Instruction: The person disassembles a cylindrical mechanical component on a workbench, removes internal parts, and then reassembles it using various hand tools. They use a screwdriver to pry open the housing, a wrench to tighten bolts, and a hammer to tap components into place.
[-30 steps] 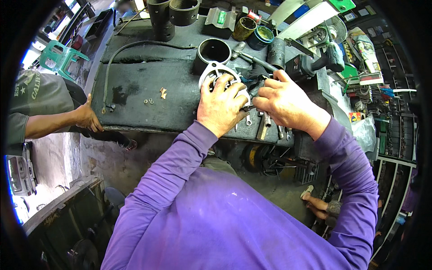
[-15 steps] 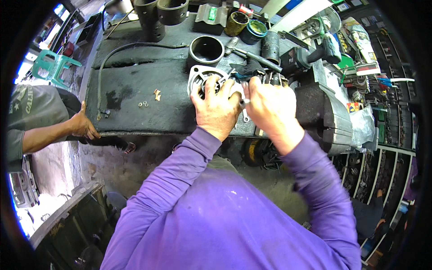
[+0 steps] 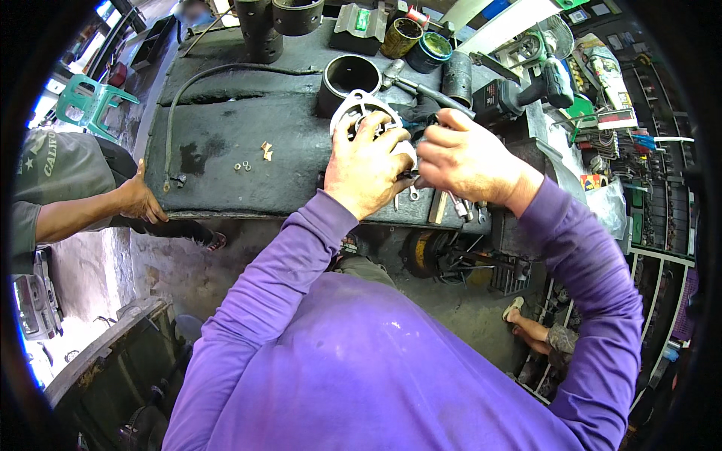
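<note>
At the bench's front edge, my left hand [image 3: 362,164] is closed around a silver cast-metal housing [image 3: 362,100] with a holed flange, its fingers spread over the open face. Dark inner parts show between those fingers. My right hand [image 3: 468,159] is against the housing's right side, fingers curled in a grip. What it holds is hidden behind the fingers. A spanner [image 3: 414,193] lies on the bench just below, between my two hands. Behind the housing stands a dark, open metal cylinder [image 3: 350,81].
A hammer [image 3: 425,90] and a cordless drill [image 3: 547,86] lie at the back right. Two small rings [image 3: 242,165] and a torn scrap [image 3: 267,151] rest on the bench [image 3: 218,135]. A black cable [image 3: 226,68] curves behind. At left, a co-worker's hand [image 3: 143,199] touches the bench edge.
My right hand has turned and shifted right, its elbow swinging outward. The housing in my left hand has moved slightly right and up. Someone's leg now shows at lower right.
</note>
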`<state>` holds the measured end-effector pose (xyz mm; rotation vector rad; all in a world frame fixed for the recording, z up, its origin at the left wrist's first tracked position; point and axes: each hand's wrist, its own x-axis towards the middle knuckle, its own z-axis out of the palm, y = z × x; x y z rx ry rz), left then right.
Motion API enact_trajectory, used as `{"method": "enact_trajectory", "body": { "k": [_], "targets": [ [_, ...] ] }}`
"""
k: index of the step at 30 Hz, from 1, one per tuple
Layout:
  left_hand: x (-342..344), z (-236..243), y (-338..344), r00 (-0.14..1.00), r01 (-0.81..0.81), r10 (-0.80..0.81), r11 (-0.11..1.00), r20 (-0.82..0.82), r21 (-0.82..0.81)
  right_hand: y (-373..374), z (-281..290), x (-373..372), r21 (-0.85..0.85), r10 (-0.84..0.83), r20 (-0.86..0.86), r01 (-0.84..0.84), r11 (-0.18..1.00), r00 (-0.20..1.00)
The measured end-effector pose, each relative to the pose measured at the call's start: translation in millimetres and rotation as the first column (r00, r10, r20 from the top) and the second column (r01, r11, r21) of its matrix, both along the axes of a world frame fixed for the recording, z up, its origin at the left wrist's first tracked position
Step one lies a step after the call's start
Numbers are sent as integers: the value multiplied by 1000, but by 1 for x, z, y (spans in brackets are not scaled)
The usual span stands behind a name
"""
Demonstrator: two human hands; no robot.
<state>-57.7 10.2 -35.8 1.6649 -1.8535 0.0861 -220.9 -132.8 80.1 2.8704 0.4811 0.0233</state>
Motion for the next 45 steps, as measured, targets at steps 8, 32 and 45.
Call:
{"method": "enact_trajectory", "body": {
  "k": [8,32,45],
  "targets": [
    [-14,-6,0,995,-101,99,994,-32,-44,44,-3,15,8,-556,-60,557,830,829],
    [-14,-2,-7,998,-52,52,998,-18,24,16,22,5,-7,-511,-175,518,855,842],
    [2,-5,-11,997,12,-19,996,76,90,3,7,30,50,-64,-57,67,996,996]
  ]
}}
